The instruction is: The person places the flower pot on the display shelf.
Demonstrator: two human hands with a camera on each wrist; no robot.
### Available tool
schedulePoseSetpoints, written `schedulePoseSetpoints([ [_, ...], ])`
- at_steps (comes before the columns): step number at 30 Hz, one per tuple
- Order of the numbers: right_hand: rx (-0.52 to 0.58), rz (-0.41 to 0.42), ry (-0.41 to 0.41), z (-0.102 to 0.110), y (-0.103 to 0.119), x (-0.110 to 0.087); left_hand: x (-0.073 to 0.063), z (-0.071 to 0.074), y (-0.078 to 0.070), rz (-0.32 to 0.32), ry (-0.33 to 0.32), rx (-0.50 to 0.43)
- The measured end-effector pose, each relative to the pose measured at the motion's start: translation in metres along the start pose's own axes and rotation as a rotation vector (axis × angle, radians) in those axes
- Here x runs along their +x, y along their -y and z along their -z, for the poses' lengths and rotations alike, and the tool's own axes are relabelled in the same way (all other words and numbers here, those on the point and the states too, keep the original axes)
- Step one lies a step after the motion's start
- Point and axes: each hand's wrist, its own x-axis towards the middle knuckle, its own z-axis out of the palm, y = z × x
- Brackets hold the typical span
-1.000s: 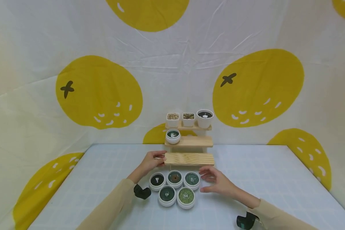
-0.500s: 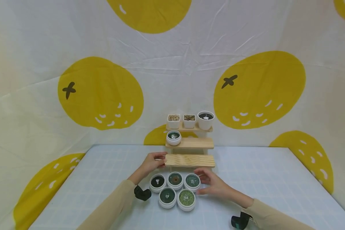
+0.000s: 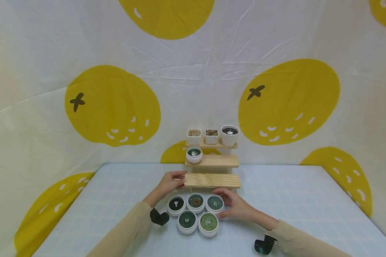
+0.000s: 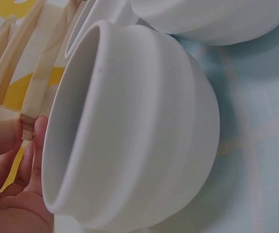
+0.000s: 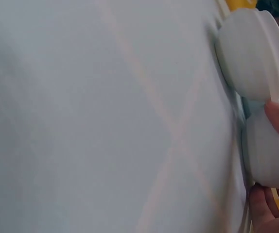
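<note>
Right hand: the right hand (image 3: 236, 207) has slid toward 9 o'clock over the last second and, from standing off, has come round the teal pot; it now pinches it, thumb toward 6 o'clock, fingers toward 12.
Teal pot: the teal pot (image 3: 211, 211) is at the right hand's 9 o'clock, upright and seemingly still on the surface (image 3: 296, 200); it looks gripped but not lifted, so the work seems to be at taking hold.
Left hand: unchanged, the left hand (image 3: 168, 182) pinches the 9 o'clock end of the bottom board (image 3: 212, 180), which seems to steady it.
Near pots: the green pot (image 3: 208, 233) is close at the teal pot's 7 o'clock, the dark pot (image 3: 187, 231) at 8, the brown pot (image 3: 195, 210) and black pot (image 3: 176, 213) at 9; all keep their places.
Upper boards: past the bottom board, toward 12 o'clock, the middle board (image 3: 220, 161) bears a round pot (image 3: 194, 159) at its 9 o'clock end; the top board (image 3: 212, 146) bears two square pots (image 3: 194, 141) and a tall pot (image 3: 229, 140) at its 3 o'clock end.
Cloth: a yellow-patterned cloth (image 3: 196, 64) hangs behind, at 12 o'clock.
</note>
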Motion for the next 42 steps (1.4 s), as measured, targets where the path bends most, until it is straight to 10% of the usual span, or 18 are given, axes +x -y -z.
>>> schedulePoseSetpoints([
  [17, -0.028, -0.102, -0.113, 0.0, 0.005, -0.011, 0.0, -0.001, -0.001, 0.015, -0.012, -0.008],
  [42, -0.131, -0.024, -0.217, 0.018, 0.023, -0.027, -0.001, -0.002, -0.002, 0.037, -0.035, 0.007],
])
